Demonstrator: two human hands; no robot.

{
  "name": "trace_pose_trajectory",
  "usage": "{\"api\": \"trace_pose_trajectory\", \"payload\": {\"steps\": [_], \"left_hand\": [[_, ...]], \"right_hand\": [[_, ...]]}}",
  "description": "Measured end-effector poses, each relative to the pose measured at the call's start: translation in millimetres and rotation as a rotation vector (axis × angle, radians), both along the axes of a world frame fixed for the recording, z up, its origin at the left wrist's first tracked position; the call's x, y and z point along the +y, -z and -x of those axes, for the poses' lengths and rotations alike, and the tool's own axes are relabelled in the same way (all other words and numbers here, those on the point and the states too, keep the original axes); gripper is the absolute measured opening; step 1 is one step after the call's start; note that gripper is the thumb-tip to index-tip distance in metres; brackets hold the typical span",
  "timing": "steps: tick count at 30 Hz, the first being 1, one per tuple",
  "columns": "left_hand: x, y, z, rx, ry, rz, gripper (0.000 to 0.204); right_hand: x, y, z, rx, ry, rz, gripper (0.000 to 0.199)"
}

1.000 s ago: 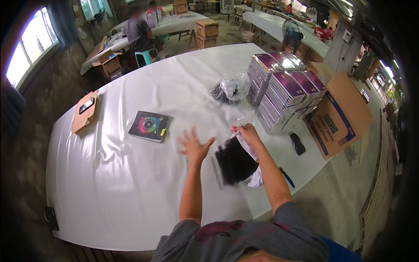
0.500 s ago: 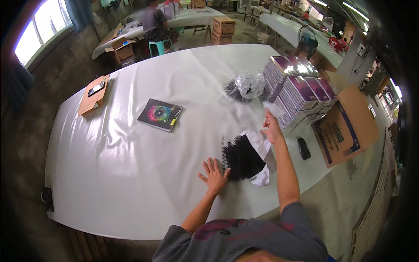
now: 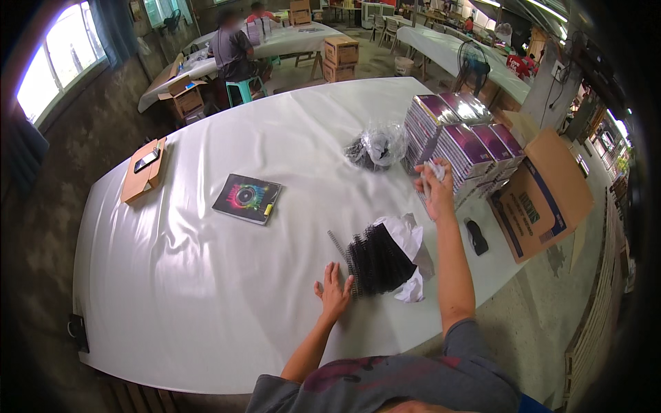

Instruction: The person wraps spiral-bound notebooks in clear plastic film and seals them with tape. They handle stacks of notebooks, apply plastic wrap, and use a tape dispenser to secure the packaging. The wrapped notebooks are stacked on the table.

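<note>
A pile of black spiral binding coils lies on the white-covered table, with crumpled white paper under and around its right side. My left hand rests at the pile's left edge with its fingers stretched out. One loose coil angles away from the pile, just beyond those fingertips. Farther out, my right hand is closed on a crumpled piece of whitish plastic or paper, beside the stacked notebooks. Its exact material is hard to tell.
A plastic bag with dark coils sits beyond the pile. An open cardboard box and a black object are at right. A dark notebook lies left of centre; a phone rests on flat cardboard. Another person sits beyond.
My right hand has crumpled the whitish piece into its fingers. My left hand has shifted slightly nearer me, and the outermost coil has tilted away from the pile.
</note>
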State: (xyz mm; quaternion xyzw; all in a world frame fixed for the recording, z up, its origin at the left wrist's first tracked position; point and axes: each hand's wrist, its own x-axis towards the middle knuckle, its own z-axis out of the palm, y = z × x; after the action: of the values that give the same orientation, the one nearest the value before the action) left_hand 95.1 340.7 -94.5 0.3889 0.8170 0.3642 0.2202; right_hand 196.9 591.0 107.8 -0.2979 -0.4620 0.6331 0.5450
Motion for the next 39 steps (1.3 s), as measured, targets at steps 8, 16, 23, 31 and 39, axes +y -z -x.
{"api": "trace_pose_trajectory", "payload": {"steps": [8,16,23,31,39], "left_hand": [[-6.6,-1.5,-3.3,0.078,-0.098,-0.257,0.063],[-6.2,-3.5,-3.0,0.131,-0.086,-0.214,0.065],[-1.0,-7.9,-4.1,0.137,-0.092,-0.182,0.067],[-0.5,-11.6,-1.5,0.095,-0.129,-0.175,0.067],[1.3,-1.1,-5.4,0.092,-0.154,-0.208,0.068]], "right_hand": [[50.9,-69.6,5.9,0.184,0.187,-0.489,0.043],[42.8,-144.0,23.0,0.522,0.761,-1.065,0.044],[154.5,30.0,91.7,-0.938,0.446,-0.792,0.03],[99.0,57.1,122.5,-1.649,0.131,-0.802,0.053],[138.6,99.7,151.2,-1.454,0.178,-0.926,0.039]]}}
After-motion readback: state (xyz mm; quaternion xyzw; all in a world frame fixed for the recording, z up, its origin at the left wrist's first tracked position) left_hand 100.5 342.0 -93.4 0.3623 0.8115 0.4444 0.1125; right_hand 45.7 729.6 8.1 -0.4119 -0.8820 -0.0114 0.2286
